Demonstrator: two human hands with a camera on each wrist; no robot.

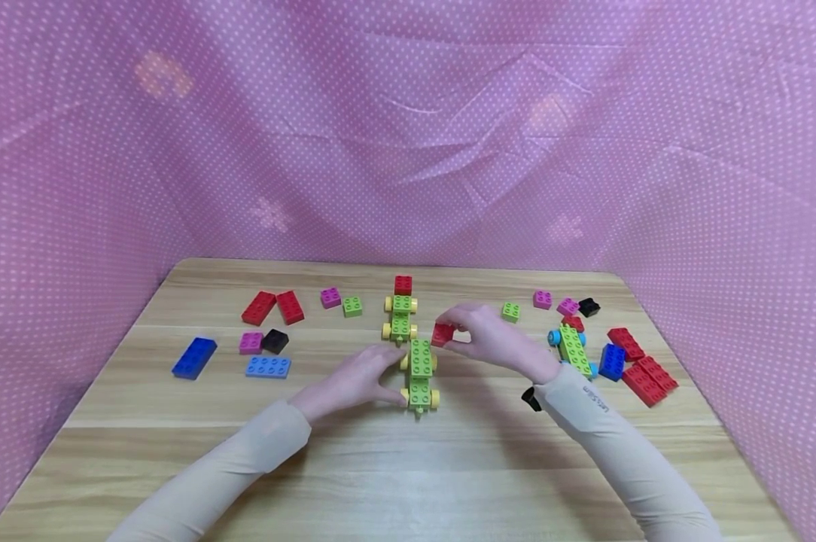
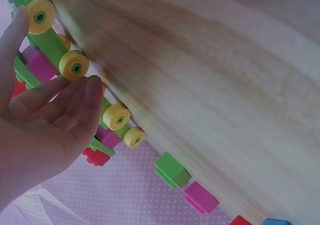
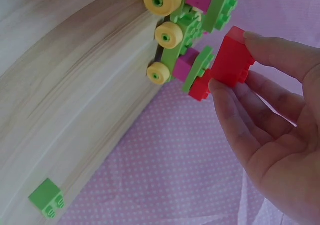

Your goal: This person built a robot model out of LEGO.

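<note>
1. We see the right hand pinching a small red plastic brick in its grip, above the wooden surface.
2. The left hand, fingers straight, touches the green wheeled brick car with yellow wheels.
3. Loose bricks lie at both sides; open room lies at the near edge.
</note>
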